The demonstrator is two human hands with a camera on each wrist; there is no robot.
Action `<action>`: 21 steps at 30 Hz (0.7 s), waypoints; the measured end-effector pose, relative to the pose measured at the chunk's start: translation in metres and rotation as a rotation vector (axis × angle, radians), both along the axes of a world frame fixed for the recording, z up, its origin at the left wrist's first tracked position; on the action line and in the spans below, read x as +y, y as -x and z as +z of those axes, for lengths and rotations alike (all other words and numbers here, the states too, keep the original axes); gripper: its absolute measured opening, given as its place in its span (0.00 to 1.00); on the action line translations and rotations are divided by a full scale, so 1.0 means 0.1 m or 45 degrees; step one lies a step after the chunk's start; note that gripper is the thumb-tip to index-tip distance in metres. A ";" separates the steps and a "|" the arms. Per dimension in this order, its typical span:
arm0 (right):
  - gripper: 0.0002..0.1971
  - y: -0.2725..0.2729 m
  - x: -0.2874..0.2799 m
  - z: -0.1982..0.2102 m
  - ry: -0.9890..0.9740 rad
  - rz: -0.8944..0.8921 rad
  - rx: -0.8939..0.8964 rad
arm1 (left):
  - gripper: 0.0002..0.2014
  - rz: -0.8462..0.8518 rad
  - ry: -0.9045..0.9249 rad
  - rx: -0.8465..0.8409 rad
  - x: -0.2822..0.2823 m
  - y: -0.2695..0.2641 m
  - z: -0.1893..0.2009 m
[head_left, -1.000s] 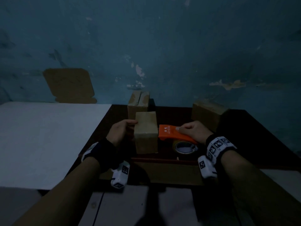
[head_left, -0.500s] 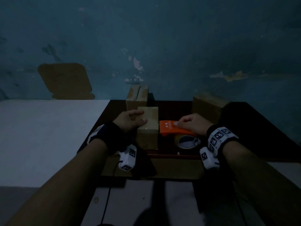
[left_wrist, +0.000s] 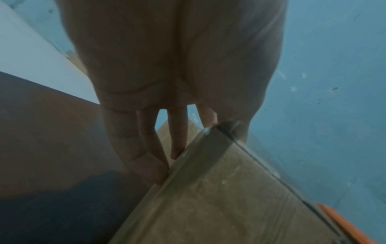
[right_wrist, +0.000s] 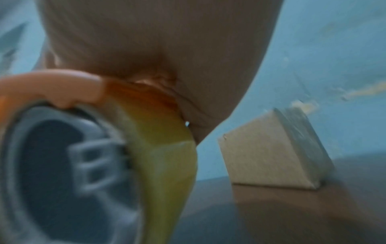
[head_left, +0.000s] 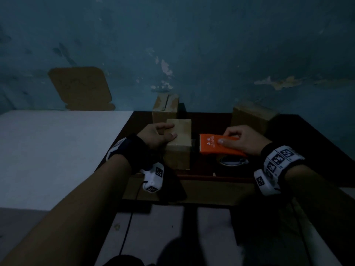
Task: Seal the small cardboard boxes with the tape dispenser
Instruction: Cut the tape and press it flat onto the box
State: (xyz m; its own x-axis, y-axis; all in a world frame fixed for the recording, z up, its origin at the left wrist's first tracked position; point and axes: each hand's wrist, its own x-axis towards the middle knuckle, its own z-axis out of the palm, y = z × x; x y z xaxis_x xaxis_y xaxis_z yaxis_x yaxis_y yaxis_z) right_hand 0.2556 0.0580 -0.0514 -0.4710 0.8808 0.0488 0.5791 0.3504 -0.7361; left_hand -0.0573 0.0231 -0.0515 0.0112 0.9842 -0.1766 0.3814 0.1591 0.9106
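Observation:
A small brown cardboard box (head_left: 179, 144) stands closed on the dark table (head_left: 307, 143). My left hand (head_left: 169, 131) rests over its top left edge, thumb and forefinger on the top. In the left wrist view the other fingers (left_wrist: 146, 156) lie straight against the box's (left_wrist: 229, 198) side. Just right of the box, my right hand (head_left: 228, 137) grips the orange tape dispenser (head_left: 213, 145), its toothed end facing the box. The tape roll (head_left: 232, 162) hangs under it and shows blurred in the right wrist view (right_wrist: 62, 165).
A second box (head_left: 165, 110) stands behind the held one against the blue wall. A third box (head_left: 251, 118) (right_wrist: 267, 156) sits at the back right. A white surface (head_left: 57, 150) lies to the left. A cardboard sheet (head_left: 80, 87) leans on the wall.
My left hand has slid from the box's left side up onto its top. The right hand keeps the dispenser beside the box, a little farther from it.

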 end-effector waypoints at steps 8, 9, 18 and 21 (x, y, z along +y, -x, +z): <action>0.16 0.09 0.00 -0.03 -0.032 0.027 -0.074 | 0.23 -0.003 -0.024 0.040 -0.01 -0.01 0.00; 0.17 0.10 0.01 -0.02 -0.020 0.025 -0.087 | 0.24 -0.006 -0.025 0.042 -0.01 -0.01 0.01; 0.18 0.24 0.14 0.05 0.159 0.067 -0.254 | 0.24 -0.001 -0.013 0.034 0.00 -0.02 0.00; 0.18 0.24 0.14 0.05 0.157 0.062 -0.245 | 0.24 -0.006 -0.037 0.079 0.04 -0.02 -0.02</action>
